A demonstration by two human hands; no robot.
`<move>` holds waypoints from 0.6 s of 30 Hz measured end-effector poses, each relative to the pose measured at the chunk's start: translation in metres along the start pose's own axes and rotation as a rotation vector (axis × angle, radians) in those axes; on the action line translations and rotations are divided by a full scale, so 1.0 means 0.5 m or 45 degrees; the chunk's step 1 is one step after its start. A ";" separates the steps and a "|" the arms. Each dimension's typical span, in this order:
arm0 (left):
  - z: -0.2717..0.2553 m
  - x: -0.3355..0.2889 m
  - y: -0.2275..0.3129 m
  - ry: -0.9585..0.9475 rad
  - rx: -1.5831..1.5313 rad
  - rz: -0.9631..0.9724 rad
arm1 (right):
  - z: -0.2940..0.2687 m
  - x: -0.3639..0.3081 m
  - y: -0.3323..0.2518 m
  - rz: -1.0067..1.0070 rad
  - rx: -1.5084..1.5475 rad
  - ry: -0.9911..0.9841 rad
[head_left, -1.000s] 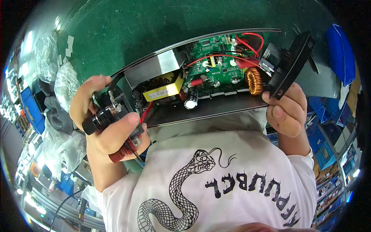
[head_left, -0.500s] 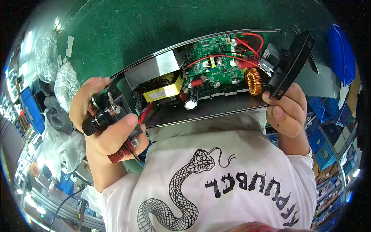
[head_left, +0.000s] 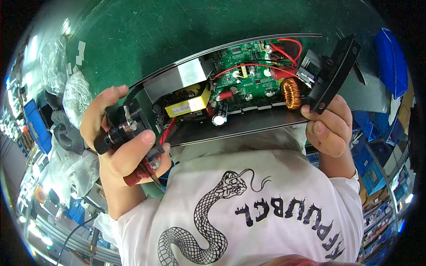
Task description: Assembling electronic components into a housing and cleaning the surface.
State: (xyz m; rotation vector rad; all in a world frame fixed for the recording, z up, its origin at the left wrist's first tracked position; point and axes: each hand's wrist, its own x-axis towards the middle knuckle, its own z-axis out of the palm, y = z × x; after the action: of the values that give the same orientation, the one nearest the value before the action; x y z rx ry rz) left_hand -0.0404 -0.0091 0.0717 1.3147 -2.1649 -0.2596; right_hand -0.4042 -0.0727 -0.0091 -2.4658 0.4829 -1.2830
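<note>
Both hands hold up an opened power inverter, its black metal housing point(head_left: 248, 125) lying slantwise across the view. My left hand point(head_left: 122, 160) is closed around the black end panel point(head_left: 141, 116) at the left end, fingers about its black terminal post point(head_left: 116, 137) and red terminal post point(head_left: 143, 172). At the other end, my right hand point(head_left: 330, 135) grips the housing's near corner beside a tilted black end panel point(head_left: 336, 73). Inside are a green circuit board point(head_left: 253, 82), a yellow-wrapped transformer point(head_left: 188, 105), a copper coil point(head_left: 291, 94), a capacitor point(head_left: 219, 118) and red wires point(head_left: 248, 65).
Beyond the inverter stretches a green work surface point(head_left: 177, 26). Clear plastic bags point(head_left: 76, 97) and small white paper pieces point(head_left: 80, 53) lie at the left. A blue packet point(head_left: 392, 64) is at the right, with a thin dark tool point(head_left: 359, 73) partly behind the right panel.
My left thumb and the left end panel have shifted very slightly. The inverter and my right hand look the same.
</note>
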 end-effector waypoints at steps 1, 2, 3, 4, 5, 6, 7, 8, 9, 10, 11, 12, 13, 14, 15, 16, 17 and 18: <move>0.006 -0.005 0.000 0.008 -0.040 -0.036 | 0.001 0.001 -0.001 0.014 -0.003 0.005; 0.009 -0.009 -0.001 0.016 -0.079 -0.071 | 0.002 0.000 -0.001 0.011 -0.007 0.005; 0.010 -0.012 -0.004 0.020 -0.079 -0.066 | 0.002 -0.001 -0.001 0.001 -0.026 0.008; 0.006 -0.012 -0.006 0.045 -0.134 -0.050 | 0.001 0.000 -0.001 -0.011 -0.040 0.014; 0.002 -0.012 -0.007 0.072 -0.188 -0.032 | 0.000 0.003 -0.002 -0.020 -0.042 0.019; -0.003 -0.012 -0.007 0.101 -0.241 -0.012 | 0.000 0.008 -0.003 -0.021 -0.054 0.036; -0.012 -0.012 -0.006 0.126 -0.298 0.005 | -0.001 0.016 -0.005 -0.017 -0.065 0.050; -0.023 -0.024 0.010 0.320 -0.389 -0.166 | -0.001 0.021 -0.004 -0.025 -0.067 0.054; -0.031 -0.036 0.032 0.516 -0.478 -0.336 | 0.000 0.022 -0.003 -0.078 -0.108 0.161; -0.007 -0.031 0.054 0.949 -0.443 -0.252 | 0.000 0.027 -0.009 -0.147 -0.154 0.262; -0.031 -0.063 0.066 0.893 -0.247 -0.044 | -0.014 0.030 -0.029 -0.167 -0.156 0.283; -0.062 -0.097 0.087 0.830 -0.048 0.159 | -0.034 0.030 -0.064 -0.017 -0.064 0.222; -0.033 -0.091 0.116 0.691 -0.058 0.287 | -0.051 0.026 -0.076 0.111 -0.012 0.133; -0.015 -0.082 0.164 0.519 -0.024 0.389 | -0.044 0.029 -0.083 0.076 -0.004 0.145; -0.023 -0.065 0.189 0.242 -0.086 0.440 | -0.035 0.044 -0.106 0.246 0.420 0.085; -0.013 -0.054 0.198 0.073 -0.099 0.457 | -0.024 0.058 -0.135 0.429 0.830 0.012; 0.017 -0.048 0.205 0.070 -0.062 0.493 | -0.011 0.071 -0.160 0.599 1.253 -0.060; 0.041 -0.038 0.207 0.077 -0.029 0.507 | 0.017 0.066 -0.177 0.796 1.350 -0.046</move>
State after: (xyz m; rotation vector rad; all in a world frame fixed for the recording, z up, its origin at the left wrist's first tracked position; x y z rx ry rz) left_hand -0.1231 0.0556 0.0942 0.8405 -2.3053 -0.0829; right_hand -0.3663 -0.0070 0.0480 -1.3023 0.3683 -0.8693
